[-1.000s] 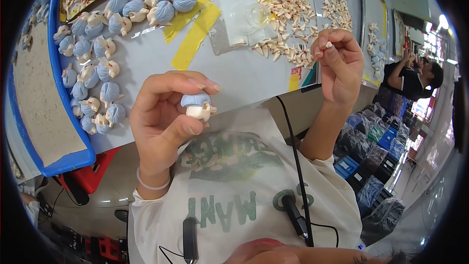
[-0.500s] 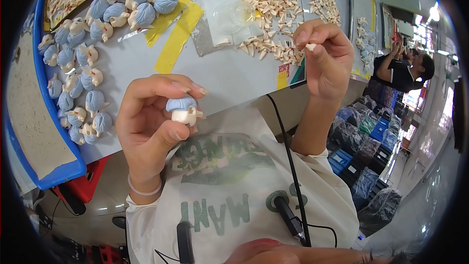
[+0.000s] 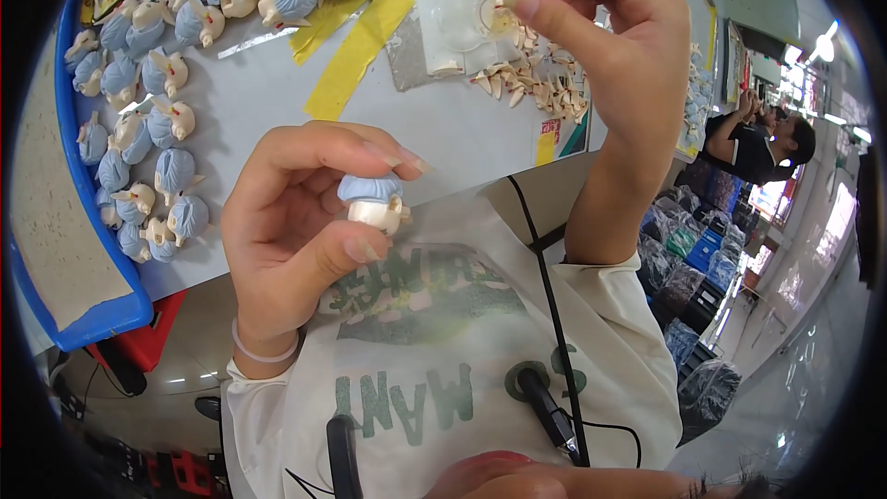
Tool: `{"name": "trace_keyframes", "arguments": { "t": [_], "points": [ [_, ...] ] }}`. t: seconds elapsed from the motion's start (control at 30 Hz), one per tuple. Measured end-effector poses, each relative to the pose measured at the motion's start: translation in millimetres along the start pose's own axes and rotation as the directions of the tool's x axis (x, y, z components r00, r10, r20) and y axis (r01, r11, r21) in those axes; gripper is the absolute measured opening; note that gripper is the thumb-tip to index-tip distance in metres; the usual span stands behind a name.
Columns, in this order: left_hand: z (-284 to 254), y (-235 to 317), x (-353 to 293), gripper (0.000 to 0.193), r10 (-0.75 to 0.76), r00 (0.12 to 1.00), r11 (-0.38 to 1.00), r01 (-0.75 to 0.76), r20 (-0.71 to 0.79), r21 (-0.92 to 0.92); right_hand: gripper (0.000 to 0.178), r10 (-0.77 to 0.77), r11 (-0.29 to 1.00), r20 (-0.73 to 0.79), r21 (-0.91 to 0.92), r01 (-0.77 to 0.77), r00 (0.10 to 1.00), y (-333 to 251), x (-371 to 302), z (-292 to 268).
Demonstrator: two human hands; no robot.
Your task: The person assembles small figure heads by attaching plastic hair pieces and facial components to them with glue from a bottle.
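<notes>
My left hand [image 3: 296,222] pinches a small toy figure head [image 3: 371,201], blue on top and cream below, between thumb and fingers above my lap. My right hand [image 3: 610,46] is raised over the table, thumb and forefinger closed on a tiny cream piece [image 3: 506,2] that is mostly hidden by the fingertips. Beneath that hand lies a pile of small cream parts [image 3: 536,83] and a clear plastic bag [image 3: 453,23].
Rows of blue-and-cream figure heads [image 3: 157,120] lie on the grey table [image 3: 443,129] beside yellow tape strips [image 3: 356,46]. A blue-rimmed tray [image 3: 102,310] sits at the left. Another person [image 3: 762,143] works at the far right among stacked bins.
My right hand has moved left and up over the pile of cream parts. My left hand holds the figure head as before, now seen closer.
</notes>
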State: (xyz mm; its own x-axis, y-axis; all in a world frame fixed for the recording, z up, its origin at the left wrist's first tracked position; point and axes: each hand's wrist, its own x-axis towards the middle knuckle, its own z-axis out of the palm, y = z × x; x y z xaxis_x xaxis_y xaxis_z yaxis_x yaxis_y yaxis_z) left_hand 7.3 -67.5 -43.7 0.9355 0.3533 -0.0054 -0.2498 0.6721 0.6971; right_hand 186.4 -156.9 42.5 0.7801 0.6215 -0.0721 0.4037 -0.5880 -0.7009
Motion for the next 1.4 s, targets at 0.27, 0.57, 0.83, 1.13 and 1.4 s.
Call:
{"name": "trace_keyframes", "arguments": {
  "t": [0.27,0.57,0.83,1.13,1.4],
  "points": [
    [-3.6,0.7,2.7,0.035,-0.014,0.998,0.997,0.018,0.057,-0.069,0.008,-0.041,0.995,-0.004,-0.089,0.041,0.999,-7.6,5.1,5.2],
    [12.5,4.5,4.6,0.047,-0.087,0.983,0.99,0.103,-0.161,0.097,0.007,-0.035,0.995,-0.045,-0.094,0.031,0.998,-7.8,3.4,7.8],
    [5.1,-1.1,-3.6,0.041,0.009,1.0,0.999,-0.01,-0.02,-0.036,0.016,-0.419,0.833,0.059,0.422,0.357,0.906,17.4,-34.4,2.4],
    [9.6,-9.7,-6.8,0.038,0.18,0.984,0.981,-0.18,0.005,0.069,0.018,-0.32,0.759,0.188,0.638,0.132,0.929,16.4,-59.6,23.5],
    [18.8,-9.7,-14.1,0.039,0.159,0.987,0.987,-0.159,0.001,0.036,0.017,-0.306,0.736,0.203,0.67,0.096,0.93,20.0,-66.5,20.5]
  ]
}}
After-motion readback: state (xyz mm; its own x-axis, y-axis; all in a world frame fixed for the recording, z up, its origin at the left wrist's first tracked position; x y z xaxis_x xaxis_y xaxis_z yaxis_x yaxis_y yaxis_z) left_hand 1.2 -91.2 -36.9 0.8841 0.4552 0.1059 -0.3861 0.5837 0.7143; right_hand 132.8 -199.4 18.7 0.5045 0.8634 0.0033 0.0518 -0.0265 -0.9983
